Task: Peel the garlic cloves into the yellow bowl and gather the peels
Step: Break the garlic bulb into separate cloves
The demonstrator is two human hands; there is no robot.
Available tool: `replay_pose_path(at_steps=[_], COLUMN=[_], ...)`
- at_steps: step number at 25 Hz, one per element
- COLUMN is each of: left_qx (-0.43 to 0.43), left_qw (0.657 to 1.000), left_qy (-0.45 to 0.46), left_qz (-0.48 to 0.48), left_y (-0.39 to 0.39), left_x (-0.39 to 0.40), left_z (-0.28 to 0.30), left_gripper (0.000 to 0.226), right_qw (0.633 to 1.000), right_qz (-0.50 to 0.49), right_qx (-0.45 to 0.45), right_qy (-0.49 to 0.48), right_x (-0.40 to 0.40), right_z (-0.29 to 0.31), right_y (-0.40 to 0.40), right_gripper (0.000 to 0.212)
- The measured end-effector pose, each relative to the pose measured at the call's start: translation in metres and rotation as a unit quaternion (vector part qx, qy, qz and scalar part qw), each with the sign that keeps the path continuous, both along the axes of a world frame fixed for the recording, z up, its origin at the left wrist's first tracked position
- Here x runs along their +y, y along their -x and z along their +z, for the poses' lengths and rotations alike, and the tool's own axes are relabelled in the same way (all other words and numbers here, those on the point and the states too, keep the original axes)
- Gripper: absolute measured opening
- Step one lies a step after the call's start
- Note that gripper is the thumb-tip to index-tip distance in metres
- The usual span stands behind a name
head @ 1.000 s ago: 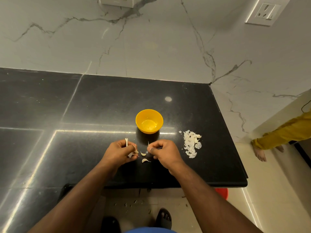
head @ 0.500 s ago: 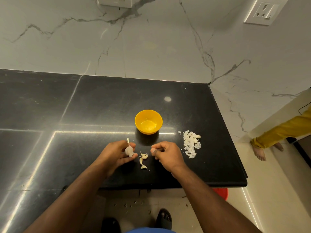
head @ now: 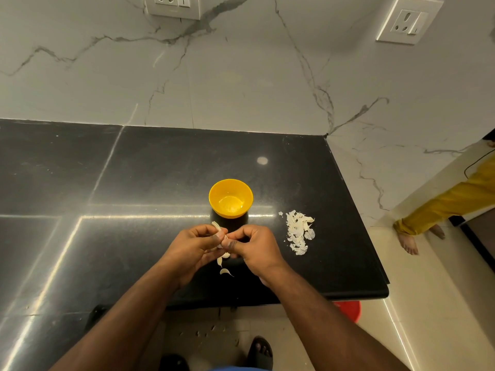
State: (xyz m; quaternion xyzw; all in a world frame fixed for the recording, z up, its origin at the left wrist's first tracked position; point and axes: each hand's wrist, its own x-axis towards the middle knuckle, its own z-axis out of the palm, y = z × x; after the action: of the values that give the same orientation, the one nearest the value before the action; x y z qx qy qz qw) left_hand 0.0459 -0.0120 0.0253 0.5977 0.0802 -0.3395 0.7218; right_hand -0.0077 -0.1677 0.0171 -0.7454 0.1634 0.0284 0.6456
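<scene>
Garlic clove [head: 220,236], partly skinned, sat pinched between left hand [head: 197,246] and right hand [head: 253,246] just before the yellow bowl [head: 231,198]. The bowl perhaps held peeled cloves; a peel pile [head: 298,231] lay right of it, stray peels [head: 223,266] ungathered.

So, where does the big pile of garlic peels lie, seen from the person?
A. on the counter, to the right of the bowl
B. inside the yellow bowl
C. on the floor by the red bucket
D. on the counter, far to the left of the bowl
A: the pile of peels lies on the black counter, to the right of the yellow bowl and a little nearer the person.
</scene>
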Motion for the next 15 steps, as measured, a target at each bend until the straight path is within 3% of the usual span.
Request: replay_pose_path(at_steps=[7, 11, 15], left_qx=[-0.005, -0.009, 0.030], left_qw=[1.000, 0.999, 0.999], left_qy=[0.003, -0.033, -0.007], left_qz=[0.002, 0.004, 0.019], left_y=[-0.002, -0.006, -0.010], left_x=[-0.009, -0.001, 0.002], left_z=[0.002, -0.003, -0.009], left_gripper=[0.016, 0.018, 0.022], right_qw=[0.994, 0.989, 0.976], right_qz=[-0.058, -0.011, 0.053], right_qx=[0.030, 0.068, 0.057], right_qy=[-0.082, 0.134, 0.201], right_x=[-0.014, -0.025, -0.011], right_z=[-0.001, -0.013, -0.017], right_y=[-0.003, 0.003, 0.006], right_gripper=[0.003, 0.009, 0.014])
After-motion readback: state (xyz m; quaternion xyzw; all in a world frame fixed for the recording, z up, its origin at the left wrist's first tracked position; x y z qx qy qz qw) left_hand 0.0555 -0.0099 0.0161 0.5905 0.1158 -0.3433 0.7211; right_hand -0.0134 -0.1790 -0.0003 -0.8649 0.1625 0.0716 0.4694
